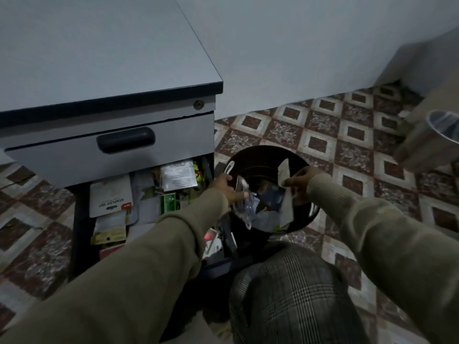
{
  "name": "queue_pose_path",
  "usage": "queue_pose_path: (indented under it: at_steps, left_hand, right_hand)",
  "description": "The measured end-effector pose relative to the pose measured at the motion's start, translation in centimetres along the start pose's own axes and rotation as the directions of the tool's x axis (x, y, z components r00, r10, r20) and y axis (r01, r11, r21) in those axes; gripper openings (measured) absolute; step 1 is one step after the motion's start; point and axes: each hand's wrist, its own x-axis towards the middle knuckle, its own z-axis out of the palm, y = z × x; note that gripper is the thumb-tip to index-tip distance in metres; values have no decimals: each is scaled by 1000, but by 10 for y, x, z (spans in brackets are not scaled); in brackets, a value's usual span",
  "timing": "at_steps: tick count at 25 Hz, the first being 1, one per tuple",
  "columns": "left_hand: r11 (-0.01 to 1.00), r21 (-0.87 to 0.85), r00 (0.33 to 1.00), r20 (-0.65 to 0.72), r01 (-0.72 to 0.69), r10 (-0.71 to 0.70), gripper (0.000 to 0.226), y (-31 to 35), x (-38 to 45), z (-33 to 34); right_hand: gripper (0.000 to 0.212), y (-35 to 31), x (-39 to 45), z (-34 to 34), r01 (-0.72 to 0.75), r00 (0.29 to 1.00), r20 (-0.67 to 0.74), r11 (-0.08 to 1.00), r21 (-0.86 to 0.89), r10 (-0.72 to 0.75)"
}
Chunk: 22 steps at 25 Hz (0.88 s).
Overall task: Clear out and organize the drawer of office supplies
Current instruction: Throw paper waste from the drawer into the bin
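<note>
Hands over bin (263, 155): left hand (223, 187) pinching plastic wrap (244, 204), right hand (301, 178) pinching paper (286, 194). Risk: paper snags rim at 3 o'clock, lands on floor.

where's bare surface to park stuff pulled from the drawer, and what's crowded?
Free: the grey cabinet top, bare edge to edge, and the patterned tile floor between the round black waste bin and the wall. Crowded: the open lower drawer, packed with packets and papers, and the bin, where left hand and right hand hold scraps.
</note>
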Motion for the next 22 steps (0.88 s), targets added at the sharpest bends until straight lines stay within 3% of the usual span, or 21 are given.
queue_pose_path:
  at_steps: [6, 12, 16, 19, 22]
  left_hand:
    - [994, -90, 998, -5, 57, -58, 59, -9, 0, -12]
    - [999, 34, 995, -93, -42, 45, 53, -38, -21, -44]
    - [997, 70, 987, -156, -35, 46, 47, -71, -39, -84]
    - [986, 165, 979, -204, 8, 27, 53, -95, -50, -113]
    - [949, 302, 966, -260, 93, -13, 58, -123, -53, -144]
  right_hand:
    - [29, 2, 1, 0, -12, 1000, 11, 992, 122, 10]
    - [19, -16, -21, 42, 89, 989, 110, 993, 72, -97]
    - [14, -33, -34, 96, 159, 963, 213, 987, 31, -162]
    - [17, -42, -36, 134, 267, 942, 238, 957, -110, -236]
    - [37, -53, -41, 162, 404, 913, 243, 809, -426, -328]
